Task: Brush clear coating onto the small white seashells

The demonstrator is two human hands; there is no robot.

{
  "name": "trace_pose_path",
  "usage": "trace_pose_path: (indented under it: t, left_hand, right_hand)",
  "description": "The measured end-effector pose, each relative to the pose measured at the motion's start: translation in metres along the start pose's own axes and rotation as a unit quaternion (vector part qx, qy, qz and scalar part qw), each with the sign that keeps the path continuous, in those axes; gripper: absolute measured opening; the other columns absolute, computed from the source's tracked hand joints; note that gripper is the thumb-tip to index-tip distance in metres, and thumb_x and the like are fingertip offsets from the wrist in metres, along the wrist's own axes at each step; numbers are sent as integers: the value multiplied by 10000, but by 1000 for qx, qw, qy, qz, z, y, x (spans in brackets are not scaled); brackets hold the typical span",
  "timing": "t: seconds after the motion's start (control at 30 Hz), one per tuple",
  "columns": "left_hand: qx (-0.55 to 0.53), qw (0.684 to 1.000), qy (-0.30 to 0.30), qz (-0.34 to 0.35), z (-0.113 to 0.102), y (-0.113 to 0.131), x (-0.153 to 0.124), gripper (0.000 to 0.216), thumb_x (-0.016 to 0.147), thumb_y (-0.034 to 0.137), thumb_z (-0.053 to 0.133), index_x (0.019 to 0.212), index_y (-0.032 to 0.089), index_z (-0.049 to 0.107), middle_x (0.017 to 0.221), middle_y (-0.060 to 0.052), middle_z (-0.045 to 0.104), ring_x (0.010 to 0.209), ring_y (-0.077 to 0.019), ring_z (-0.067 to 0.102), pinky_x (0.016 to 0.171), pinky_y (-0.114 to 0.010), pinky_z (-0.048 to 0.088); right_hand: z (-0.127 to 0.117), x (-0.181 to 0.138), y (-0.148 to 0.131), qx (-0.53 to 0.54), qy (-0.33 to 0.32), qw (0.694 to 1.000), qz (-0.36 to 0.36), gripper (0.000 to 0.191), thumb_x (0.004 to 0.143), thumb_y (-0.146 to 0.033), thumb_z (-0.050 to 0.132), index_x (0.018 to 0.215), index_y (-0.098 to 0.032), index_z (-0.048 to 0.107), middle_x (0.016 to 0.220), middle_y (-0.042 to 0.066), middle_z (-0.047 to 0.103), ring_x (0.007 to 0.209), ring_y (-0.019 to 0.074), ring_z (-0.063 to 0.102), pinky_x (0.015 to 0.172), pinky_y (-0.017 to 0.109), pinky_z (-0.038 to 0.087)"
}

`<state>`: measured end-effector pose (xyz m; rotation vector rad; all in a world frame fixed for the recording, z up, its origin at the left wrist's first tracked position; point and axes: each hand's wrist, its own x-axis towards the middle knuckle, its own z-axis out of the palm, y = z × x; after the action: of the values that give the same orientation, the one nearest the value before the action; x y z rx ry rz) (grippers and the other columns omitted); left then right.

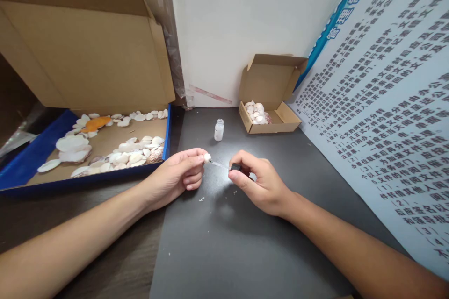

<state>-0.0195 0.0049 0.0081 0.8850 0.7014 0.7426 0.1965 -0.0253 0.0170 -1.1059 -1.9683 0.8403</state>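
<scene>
From where I stand, it all hangs on the short line between the two hands: a pale, slender applicator (220, 165) runs from the right hand (259, 180) towards the left hand (182, 170), its long axis slanting slightly up and away to a small white piece (207, 157). That piece sits right at the left fingertips, pinched between thumb and forefinger with the other fingers curled beneath, its free side facing the applicator. The right thumb and fingers are closed around a black cap (236, 167), from which the applicator sticks out leftward. The tip is at the white piece or just beside it; a dark spot there is too small for me to say whether they touch. Beyond both hands, a little glass bottle (219, 131) stands upright and uncapped on the dark mat (199, 252), somewhat nearer the left fingertips, with the shell-filled blue box (166, 145) off to the left.
</scene>
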Motion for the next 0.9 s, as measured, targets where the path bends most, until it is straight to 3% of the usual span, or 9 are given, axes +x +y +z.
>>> trace_pose_path:
  t: [0.43,0.57,0.73,0.9]
  left_hand:
    - [14,1000,-16,-6,-2,-1,0,152,903,300,651,897,162,587,532,97,300,469,-49,222,446,-151,250]
    - [13,1000,-16,-8,-2,-1,-1,151,903,295,652,892,166,573,540,95,306,473,-49,225,450,-153,254]
    - [17,1000,-19,-13,-2,0,0,166,897,308,660,891,166,574,535,97,294,473,-51,222,452,-154,248]
    - [17,1000,-16,-13,-2,0,0,168,883,301,677,890,169,574,543,95,300,477,-53,227,453,-155,252]
  right_hand:
    - [0,0,0,31,36,998,33,303,940,-431,557,751,-210,472,594,-56,436,537,94,394,516,227,330]
    - [0,1,0,89,5,996,27,288,937,-454,552,795,-209,496,592,-61,444,518,93,403,505,226,339]
    - [0,1,1,38,45,998,38,298,935,-428,560,749,-210,476,600,-55,436,543,96,399,524,231,336]
    - [0,1,-1,47,10,999,13,270,929,-422,567,779,-214,487,594,-59,440,533,97,397,519,231,332]
